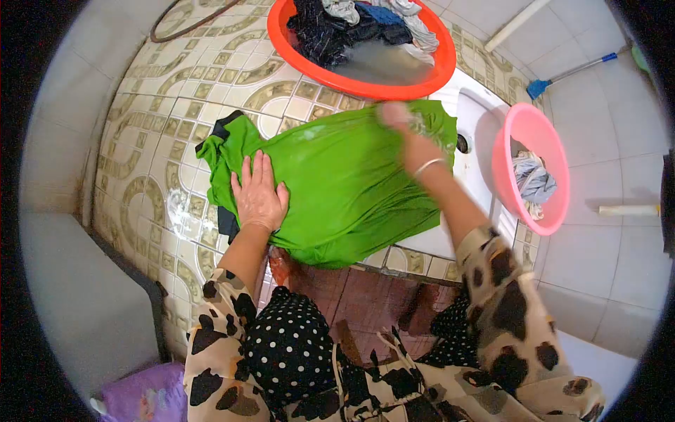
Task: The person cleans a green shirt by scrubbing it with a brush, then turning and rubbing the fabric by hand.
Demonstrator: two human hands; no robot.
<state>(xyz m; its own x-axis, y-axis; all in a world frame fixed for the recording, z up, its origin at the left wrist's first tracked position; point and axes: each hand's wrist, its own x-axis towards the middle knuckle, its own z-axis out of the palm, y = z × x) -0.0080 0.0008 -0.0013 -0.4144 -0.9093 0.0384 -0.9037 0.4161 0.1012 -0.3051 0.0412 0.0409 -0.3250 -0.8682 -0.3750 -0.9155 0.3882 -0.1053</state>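
Observation:
A wet green shirt (pixel 330 183) with dark trim lies spread over the tiled ledge and the edge of a white squat toilet pan (pixel 471 176). My left hand (pixel 260 197) rests flat on its left part, fingers stretched out, holding nothing. Over the right part of the cloth, my right hand (pixel 415 144) is smeared by motion. It looks closed round something pinkish that I cannot make out, with whitish suds or bristles beside it. A bracelet circles the right wrist.
Beyond the shirt stands a red basin (pixel 365 90) with dark and light clothes in cloudy water. A pink basin (pixel 503 162) holding greyish cloth is at the right. A blue brush (pixel 538 88) leans by the wall. A hose (pixel 158 32) lies top left; purple cloth (pixel 144 394) is bottom left.

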